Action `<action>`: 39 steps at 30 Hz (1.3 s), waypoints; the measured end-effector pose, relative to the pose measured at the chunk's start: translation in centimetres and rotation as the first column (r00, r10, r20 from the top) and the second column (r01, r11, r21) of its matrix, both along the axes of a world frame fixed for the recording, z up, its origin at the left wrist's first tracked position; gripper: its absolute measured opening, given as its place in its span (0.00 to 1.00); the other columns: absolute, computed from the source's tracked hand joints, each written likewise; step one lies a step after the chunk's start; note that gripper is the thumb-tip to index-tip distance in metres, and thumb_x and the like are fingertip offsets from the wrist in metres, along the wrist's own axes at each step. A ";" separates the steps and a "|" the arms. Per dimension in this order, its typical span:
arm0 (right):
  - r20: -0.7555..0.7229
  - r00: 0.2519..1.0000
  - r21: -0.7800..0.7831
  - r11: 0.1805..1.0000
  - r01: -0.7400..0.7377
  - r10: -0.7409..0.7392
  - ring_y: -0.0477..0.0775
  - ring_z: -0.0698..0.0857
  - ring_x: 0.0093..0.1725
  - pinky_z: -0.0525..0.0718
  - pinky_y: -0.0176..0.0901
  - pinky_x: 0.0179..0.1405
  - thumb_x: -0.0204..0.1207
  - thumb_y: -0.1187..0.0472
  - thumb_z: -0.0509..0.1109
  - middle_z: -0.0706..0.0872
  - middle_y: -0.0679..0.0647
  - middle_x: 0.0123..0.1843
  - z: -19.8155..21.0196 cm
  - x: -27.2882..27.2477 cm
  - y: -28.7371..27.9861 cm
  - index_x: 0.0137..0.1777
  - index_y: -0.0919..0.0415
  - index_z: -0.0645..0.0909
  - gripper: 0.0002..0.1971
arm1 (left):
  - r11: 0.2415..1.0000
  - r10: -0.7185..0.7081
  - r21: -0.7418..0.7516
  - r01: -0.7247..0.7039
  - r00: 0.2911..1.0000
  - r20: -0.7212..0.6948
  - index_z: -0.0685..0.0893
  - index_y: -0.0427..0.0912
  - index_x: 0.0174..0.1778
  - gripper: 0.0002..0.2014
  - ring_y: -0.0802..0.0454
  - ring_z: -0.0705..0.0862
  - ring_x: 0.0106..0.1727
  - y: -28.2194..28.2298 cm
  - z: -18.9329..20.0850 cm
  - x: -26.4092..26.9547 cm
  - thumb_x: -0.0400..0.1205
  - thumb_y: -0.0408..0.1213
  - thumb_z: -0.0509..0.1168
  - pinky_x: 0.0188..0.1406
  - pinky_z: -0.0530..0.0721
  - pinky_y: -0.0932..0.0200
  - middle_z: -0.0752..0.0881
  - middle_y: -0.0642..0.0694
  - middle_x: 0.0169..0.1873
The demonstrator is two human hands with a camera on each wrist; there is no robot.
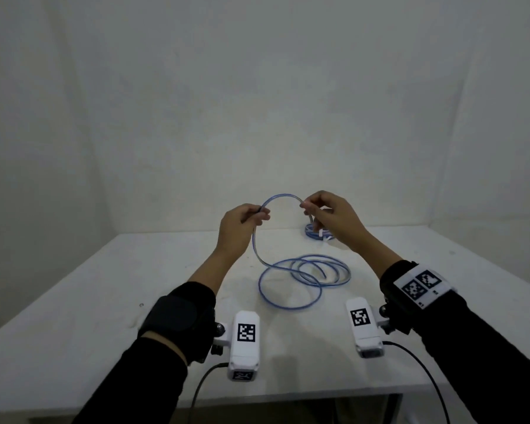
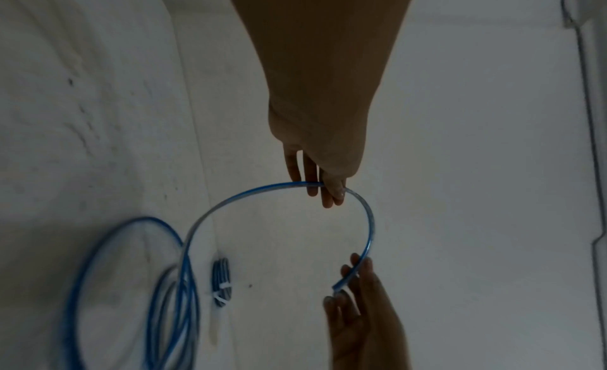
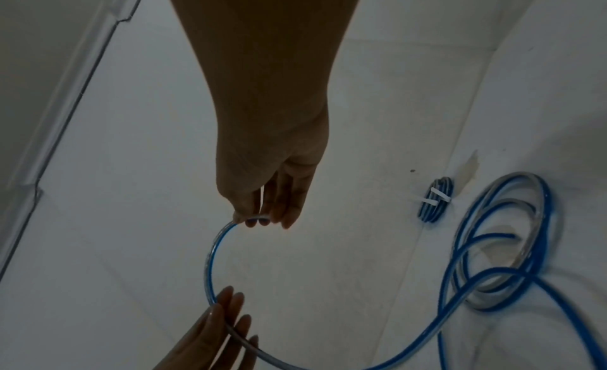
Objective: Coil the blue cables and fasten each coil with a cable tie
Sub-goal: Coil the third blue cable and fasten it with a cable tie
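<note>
A blue cable (image 1: 283,195) arcs in the air between my two hands above the white table (image 1: 104,301). My left hand (image 1: 262,214) pinches the cable at the arc's left side; from there it drops to loose loops (image 1: 303,276) lying on the table. My right hand (image 1: 305,206) pinches the cable near its free end, which points down under the fingers. The left wrist view shows the left fingertips (image 2: 328,194) on the cable (image 2: 368,219) and the right hand (image 2: 354,284) at its end. In the right wrist view a thin white strip shows between the right fingers (image 3: 262,214).
A small blue coil (image 1: 317,232) bound with white cable ties lies on the table behind my right hand, also visible as the tied coil (image 3: 435,201). White walls close the table in at the back and both sides. The table's front edge is near my wrists.
</note>
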State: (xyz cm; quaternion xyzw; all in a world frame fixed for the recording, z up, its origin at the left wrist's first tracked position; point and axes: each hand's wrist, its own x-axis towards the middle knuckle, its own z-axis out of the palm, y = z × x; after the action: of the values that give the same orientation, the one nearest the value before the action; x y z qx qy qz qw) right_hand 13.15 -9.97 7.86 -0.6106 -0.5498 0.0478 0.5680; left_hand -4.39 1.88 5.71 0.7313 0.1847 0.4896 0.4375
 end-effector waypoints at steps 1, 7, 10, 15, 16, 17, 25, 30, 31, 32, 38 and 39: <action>-0.044 0.999 -0.003 1.000 -0.024 0.024 0.47 0.83 0.26 0.85 0.35 0.30 0.80 0.60 0.70 0.87 0.62 0.44 0.1 -0.2 -0.2 0.51 0.69 0.84 0.11 | 0.999 -0.026 -0.029 0.027 1.000 0.014 0.86 0.36 0.48 0.07 0.63 0.85 0.36 -0.3 0.6 -0.1 0.82 0.27 0.63 0.43 0.80 0.66 0.89 0.45 0.40; -0.102 0.992 0.001 0.997 -0.079 0.078 0.47 0.85 0.30 0.88 0.44 0.38 0.81 0.61 0.69 0.90 0.59 0.43 0.0 -1.1 -0.8 0.55 0.59 0.85 0.06 | 0.994 -0.061 -0.085 0.063 0.998 0.020 0.86 0.37 0.52 0.09 0.56 0.82 0.33 -1.7 3.0 -0.5 0.85 0.34 0.61 0.37 0.80 0.67 0.87 0.47 0.39; -0.183 0.976 0.009 0.993 -0.119 0.118 0.46 0.87 0.31 0.89 0.40 0.40 0.81 0.62 0.70 0.90 0.59 0.42 -0.1 -1.7 -0.9 0.55 0.62 0.85 0.07 | 0.948 -0.207 -0.240 0.211 0.977 0.040 0.83 0.40 0.50 0.10 0.55 0.81 0.33 -1.9 3.2 -0.5 0.87 0.36 0.57 0.36 0.79 0.66 0.84 0.47 0.39; -0.255 0.953 0.002 0.986 -0.165 0.160 0.49 0.88 0.32 0.90 0.37 0.40 0.81 0.67 0.69 0.88 0.63 0.43 -0.5 -2.1 -0.7 0.57 0.69 0.83 0.08 | 0.934 0.342 -0.077 -0.348 0.936 -0.080 0.75 0.44 0.63 0.19 0.53 0.71 0.61 -1.0 2.2 0.5 0.80 0.46 0.68 0.64 0.70 0.52 0.72 0.48 0.60; -0.263 0.950 0.004 0.985 -0.173 0.168 0.51 0.88 0.32 0.90 0.38 0.40 0.81 0.68 0.69 0.88 0.64 0.42 -0.5 -2.1 -0.7 0.57 0.71 0.82 0.09 | 0.928 0.370 -0.013 -0.373 0.924 -0.096 0.74 0.45 0.65 0.22 0.53 0.70 0.62 -0.7 2.1 0.4 0.78 0.46 0.70 0.66 0.69 0.52 0.71 0.48 0.61; -0.267 0.949 0.006 0.985 -0.175 0.170 0.53 0.88 0.33 0.90 0.38 0.40 0.81 0.68 0.68 0.87 0.65 0.42 -0.5 -2.1 -0.7 0.57 0.72 0.82 0.09 | 0.949 0.315 0.005 -0.316 0.942 -0.117 0.74 0.44 0.66 0.23 0.53 0.71 0.64 -0.5 1.9 0.3 0.77 0.45 0.71 0.69 0.69 0.51 0.73 0.47 0.62; -0.262 0.955 0.045 0.990 -0.134 0.141 0.60 0.90 0.38 0.91 0.43 0.43 0.79 0.69 0.70 0.88 0.70 0.45 -0.3 -1.6 -0.2 0.55 0.72 0.82 0.08 | 0.919 0.314 0.222 -0.325 0.946 0.086 0.77 0.43 0.57 0.13 0.50 0.73 0.56 -1.8 0.5 0.9 0.79 0.42 0.69 0.56 0.74 0.58 0.76 0.49 0.54; -0.221 0.964 -0.067 0.984 -0.167 0.149 0.58 0.90 0.37 0.90 0.46 0.39 0.77 0.67 0.73 0.89 0.63 0.43 -0.4 -2.1 -0.1 0.53 0.66 0.85 0.07 | 0.980 0.188 0.055 -0.190 0.981 0.038 0.80 0.43 0.48 0.13 0.53 0.79 0.47 -2.3 1.1 1.8 0.81 0.50 0.65 0.41 0.75 0.70 0.81 0.48 0.45; -0.209 0.967 -0.082 0.983 -0.164 0.144 0.57 0.90 0.37 0.90 0.45 0.38 0.76 0.67 0.74 0.90 0.61 0.42 -0.5 -2.2 0.0 0.53 0.66 0.85 0.07 | 0.985 0.171 -0.033 -0.171 0.985 0.008 0.80 0.40 0.48 0.15 0.54 0.80 0.42 -2.4 1.4 1.9 0.81 0.51 0.65 0.38 0.76 0.70 0.83 0.47 0.43; -0.191 0.972 -0.096 0.982 -0.160 0.140 0.56 0.90 0.37 0.90 0.45 0.37 0.75 0.66 0.75 0.90 0.59 0.41 -0.6 -2.3 0.2 0.52 0.66 0.86 0.07 | 0.986 0.128 -0.105 -0.132 0.991 -0.050 0.80 0.38 0.48 0.18 0.54 0.82 0.40 -2.4 1.5 2.1 0.80 0.52 0.65 0.37 0.79 0.68 0.84 0.47 0.41; -0.153 0.969 -0.099 0.972 -0.212 0.196 0.57 0.91 0.34 0.87 0.43 0.31 0.75 0.60 0.76 0.91 0.60 0.38 -1.4 -2.9 0.6 0.47 0.66 0.86 0.08 | 0.997 -0.047 -0.067 0.034 0.980 -0.195 0.84 0.26 0.50 0.12 0.52 0.86 0.36 -2.3 2.3 1.0 0.83 0.35 0.64 0.34 0.85 0.67 0.87 0.41 0.43; -0.177 0.969 -0.047 0.982 -0.184 0.173 0.58 0.90 0.34 0.86 0.45 0.31 0.76 0.58 0.75 0.90 0.61 0.38 -1.5 -2.6 0.8 0.46 0.67 0.85 0.10 | 0.993 -0.099 -0.090 0.081 0.970 -0.221 0.83 0.27 0.52 0.11 0.53 0.86 0.36 -2.3 2.5 0.5 0.84 0.32 0.62 0.35 0.85 0.67 0.87 0.40 0.42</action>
State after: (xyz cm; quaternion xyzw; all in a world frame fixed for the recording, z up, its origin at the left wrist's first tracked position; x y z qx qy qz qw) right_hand 10.58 -9.17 6.34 -0.5699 -0.5498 0.1686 0.5869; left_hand -3.86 -0.40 8.24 0.7713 0.2193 0.3756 0.4647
